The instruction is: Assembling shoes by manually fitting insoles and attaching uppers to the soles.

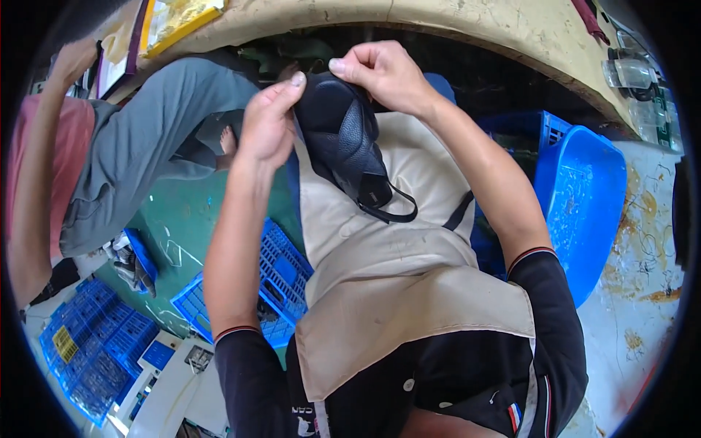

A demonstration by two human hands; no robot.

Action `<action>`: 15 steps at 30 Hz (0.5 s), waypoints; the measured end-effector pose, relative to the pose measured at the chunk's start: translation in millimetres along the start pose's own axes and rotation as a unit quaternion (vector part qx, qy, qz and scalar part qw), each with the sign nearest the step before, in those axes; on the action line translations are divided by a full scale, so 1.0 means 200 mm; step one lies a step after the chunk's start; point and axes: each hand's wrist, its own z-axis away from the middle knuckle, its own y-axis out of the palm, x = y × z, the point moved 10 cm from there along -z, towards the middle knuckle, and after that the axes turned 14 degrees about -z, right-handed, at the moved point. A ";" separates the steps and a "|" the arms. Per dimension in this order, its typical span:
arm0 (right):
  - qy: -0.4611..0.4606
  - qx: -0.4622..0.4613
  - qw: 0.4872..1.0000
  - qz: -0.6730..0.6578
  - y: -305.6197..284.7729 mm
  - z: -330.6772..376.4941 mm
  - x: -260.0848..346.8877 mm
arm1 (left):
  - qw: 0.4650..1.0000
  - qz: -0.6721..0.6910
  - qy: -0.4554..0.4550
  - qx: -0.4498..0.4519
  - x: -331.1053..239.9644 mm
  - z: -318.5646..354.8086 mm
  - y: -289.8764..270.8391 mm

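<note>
A black leather sandal (339, 139) with crossed bands and a thin loop of strap lies over my lap, on the beige apron (431, 157). Its strap end points toward me, its wide end away. My left hand (270, 120) grips the left edge of the wide end, thumb on top. At the far right corner of that end, my right hand (387, 77) pinches the edge between thumb and curled fingers. The undersides of the sandal and the fingers beneath it are hidden.
A worn beige table edge (467, 22) curves across the far side. To my right stands a blue plastic tub (584, 204), to my left blue crates (285, 270). A seated person in grey trousers (153, 139) is close on the left. Clear bottles (631, 73) stand at far right.
</note>
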 end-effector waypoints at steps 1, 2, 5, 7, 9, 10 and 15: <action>-0.032 -0.017 0.999 0.036 -0.01 0.00 0.03 | 1.000 0.015 -0.007 -0.018 0.01 -0.01 0.00; -0.040 -0.019 0.999 0.028 0.01 -0.01 0.04 | 0.997 0.065 -0.027 -0.039 0.07 -0.01 -0.01; -0.047 -0.043 0.994 0.093 0.02 0.00 0.04 | 0.995 0.059 -0.028 -0.073 0.11 0.08 0.06; -0.057 -0.050 0.991 0.113 0.03 -0.01 0.05 | 0.996 0.009 -0.008 -0.087 0.09 0.10 0.04; -0.065 -0.054 0.991 0.108 0.03 -0.04 0.06 | 0.998 -0.032 0.047 -0.022 0.08 0.07 -0.01; -0.038 -0.015 0.998 0.041 0.07 -0.06 0.03 | 0.996 -0.051 0.074 0.011 0.07 0.07 -0.04; -0.054 0.016 0.998 -0.030 0.18 -0.09 -0.07 | 0.997 -0.029 0.072 -0.014 0.14 0.10 -0.05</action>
